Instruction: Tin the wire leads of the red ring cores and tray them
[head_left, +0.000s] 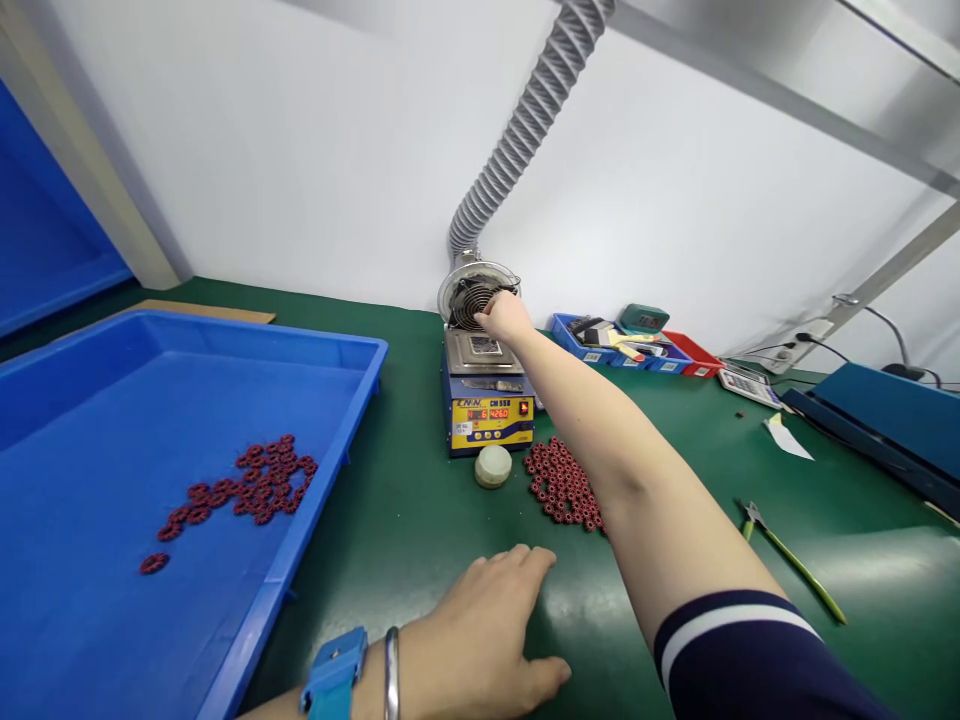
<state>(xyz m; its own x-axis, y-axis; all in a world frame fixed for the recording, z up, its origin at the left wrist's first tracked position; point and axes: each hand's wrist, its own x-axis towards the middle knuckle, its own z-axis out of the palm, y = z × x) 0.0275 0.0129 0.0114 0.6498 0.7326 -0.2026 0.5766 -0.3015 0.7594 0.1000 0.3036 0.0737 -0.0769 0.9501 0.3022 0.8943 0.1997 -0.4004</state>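
My right hand (507,318) reaches out over the solder pot (491,420), in front of its round vent. The fingers are closed together; whatever they pinch is too small or hidden to make out. A metal blade-like strip (491,385) lies on the pot's front ledge, above its lit red display. My left hand (480,630) hovers or rests low over the green mat (405,490), fingers apart and holding nothing. Between the hands stands a small round pale-topped tub (493,466). Small red-and-black ring-shaped parts (562,485) lie in a pile, partly behind my right forearm.
At left, a large blue tray (330,500) holds more red rings (270,480). A ribbed duct (525,130) rises behind the pot. Blue bins (592,345) with tools, a red bin (690,352), a calculator (750,385) and green-handled cutters (799,570) are at right.
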